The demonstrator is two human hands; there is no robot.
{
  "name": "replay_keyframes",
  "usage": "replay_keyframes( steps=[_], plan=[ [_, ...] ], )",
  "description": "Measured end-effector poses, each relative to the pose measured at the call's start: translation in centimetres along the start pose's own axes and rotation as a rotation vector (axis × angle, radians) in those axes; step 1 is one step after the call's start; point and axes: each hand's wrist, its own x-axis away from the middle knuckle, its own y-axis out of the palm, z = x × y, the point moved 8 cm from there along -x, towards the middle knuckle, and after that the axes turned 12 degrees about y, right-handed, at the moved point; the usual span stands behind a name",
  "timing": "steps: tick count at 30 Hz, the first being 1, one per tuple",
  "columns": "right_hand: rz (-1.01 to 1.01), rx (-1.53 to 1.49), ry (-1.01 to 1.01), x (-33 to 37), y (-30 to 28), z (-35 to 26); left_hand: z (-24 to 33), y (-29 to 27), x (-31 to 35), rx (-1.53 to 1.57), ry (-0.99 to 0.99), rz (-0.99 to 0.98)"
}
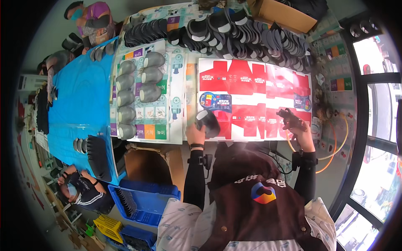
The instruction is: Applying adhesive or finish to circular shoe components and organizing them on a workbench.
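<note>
My left hand is closed on a black cup-shaped piece with a pale patch at its upper edge, at the table's near edge. My right hand is wrapped round a dark brown tool that looks like a spray gun; a yellowish hose runs close beneath it. Its exact form is hard to make out. Between and beyond my hands lie flat red-and-white printed sheets. To the left, grey cup-shaped pieces stand in columns on a printed board.
Overlapping black pieces cover the table's back, near an open cardboard box. Orange and yellow hoses loop at the right. A blue table and blue crates stand left. Several people are at the left.
</note>
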Motion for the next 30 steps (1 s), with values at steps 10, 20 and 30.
replay_keyframes(
  steps=[10, 20, 30],
  plan=[
    [0.047, -0.086, 0.081, 2.9, -3.6, 0.8, 10.9, -4.3, 4.1, -0.102, 0.225, 0.477],
    [-0.001, 0.037, 0.065, -0.2, -8.2, 6.7, 25.3, 9.2, 2.1, 0.078, 0.331, -0.018],
    [-0.076, 0.372, -0.042, -4.9, -3.5, 5.5, 23.9, 17.3, -0.5, 0.2, 0.327, -0.152]
  ],
)
